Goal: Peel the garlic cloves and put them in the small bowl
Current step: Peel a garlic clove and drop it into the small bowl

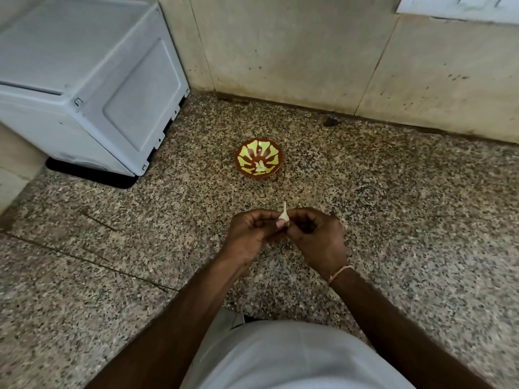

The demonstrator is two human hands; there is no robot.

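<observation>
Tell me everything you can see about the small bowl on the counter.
The small bowl is round and shallow, reddish brown with yellow-green petal-like patches fanning out inside. It looks glazed and slightly shiny. It sits upright on the speckled stone counter, beyond both hands, and neither hand touches it. A few pale pieces lie at its bottom, likely peeled garlic, though too small to be sure.

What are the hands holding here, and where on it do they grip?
A garlic clove, pinched between the fingertips of the left hand and right hand around its lower body; its thin pointed tip sticks up free above the fingers.
</observation>
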